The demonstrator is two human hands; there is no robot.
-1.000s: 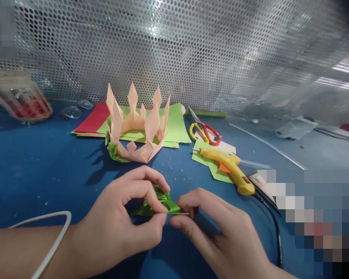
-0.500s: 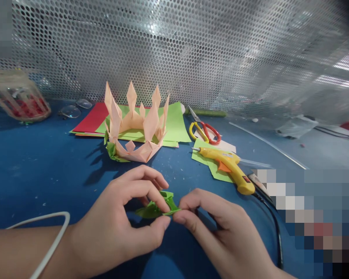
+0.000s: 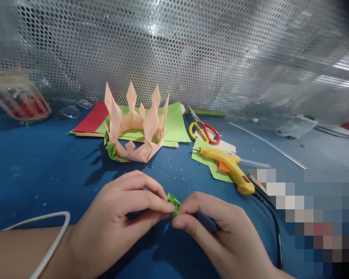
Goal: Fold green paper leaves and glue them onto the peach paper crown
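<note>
Between my hands is a small folded green paper piece (image 3: 173, 201), mostly covered by fingers. My left hand (image 3: 128, 213) pinches it from the left, fingertips and thumb brought together. From the right, my right hand (image 3: 218, 224) grips its edge between thumb and forefinger. Beyond them a folded peach paper crown (image 3: 151, 149) with tall pointed tips stands upright, with crumpled-looking green paper folds (image 3: 113, 151) on its left front side.
Behind the crown lie red and green paper sheets (image 3: 177, 124). Scissors (image 3: 205, 130) and a yellow glue gun (image 3: 227, 159) rest on paper scraps at the right; its black cord (image 3: 276, 221) runs toward me. Eyeglasses (image 3: 71, 111) and a jar (image 3: 26, 97) are at the left.
My left fingers have closed down over the green paper piece and its thumb has drawn in, hiding more of it. My right hand has barely moved.
</note>
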